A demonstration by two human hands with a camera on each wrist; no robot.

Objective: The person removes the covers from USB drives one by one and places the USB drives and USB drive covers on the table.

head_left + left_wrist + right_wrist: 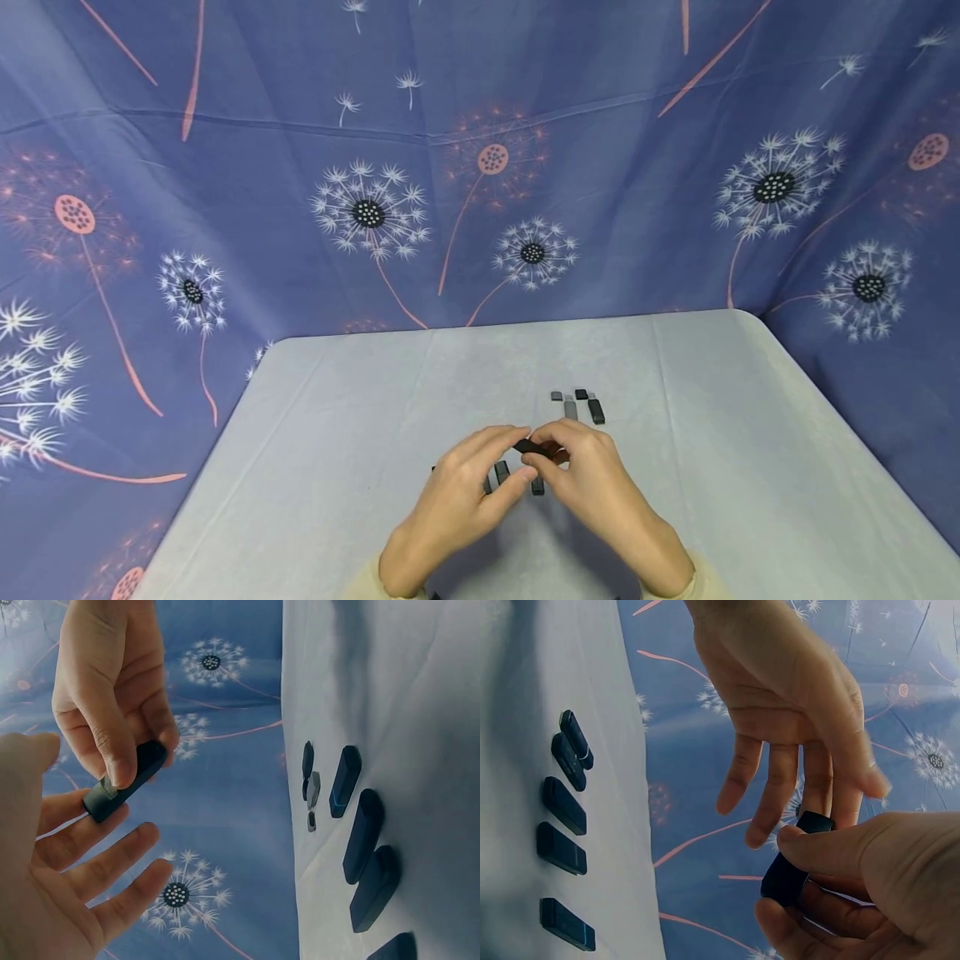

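Observation:
Thumb and fingers of my right hand pinch a black USB flash drive above the table. In the left wrist view the same drive slants down towards the left hand's fingers. My left hand is beside it, thumb apart and fingers extended; its index finger is at the drive's end, and whether it touches cannot be made out. Below the hands lie several dark flash drives, among them one partly behind the left hand and another between the hands.
Farther back on the white-covered table lie a grey flash drive and a black flash drive, both with plugs bare. A grey cap and a black cap lie behind them. A blue dandelion-print cloth hangs around the table.

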